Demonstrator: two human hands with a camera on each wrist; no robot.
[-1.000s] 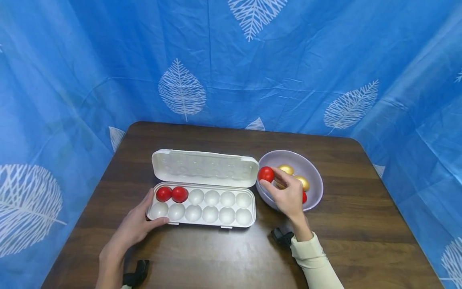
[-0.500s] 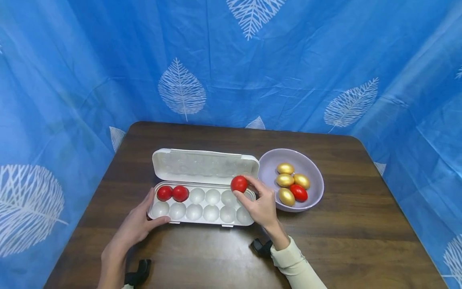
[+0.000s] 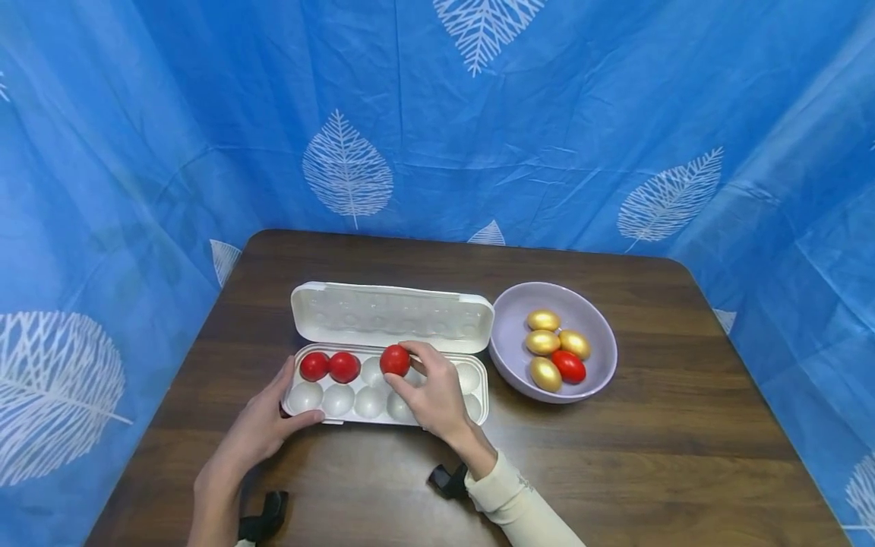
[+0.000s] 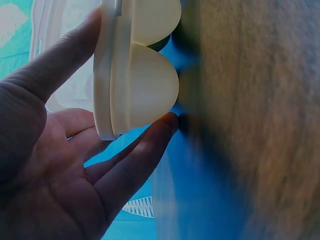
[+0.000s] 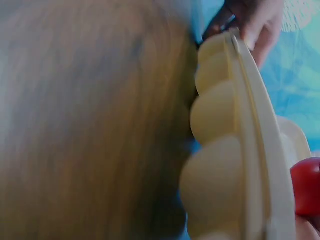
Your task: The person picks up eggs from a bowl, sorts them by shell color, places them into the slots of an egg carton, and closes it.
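Note:
A white plastic egg carton lies with its lid raised at the back. Two red eggs sit side by side at the left end of its back row. My left hand grips the carton's left end; in the left wrist view the thumb is at the rim and a fingertip reaches under a rounded cup. Between thumb and fingers, my right hand pinches a red egg over the back row, right of the other two. That held egg shows at the right wrist view's edge.
A lilac bowl stands right of the carton, with several gold eggs and one red egg in it. Both rest on a dark wooden table. A blue leaf-patterned cloth hangs behind and at the sides.
My right hand has carried the red egg leftward from over the bowl to above the carton's back row. The left hand has stayed at the carton's left end.

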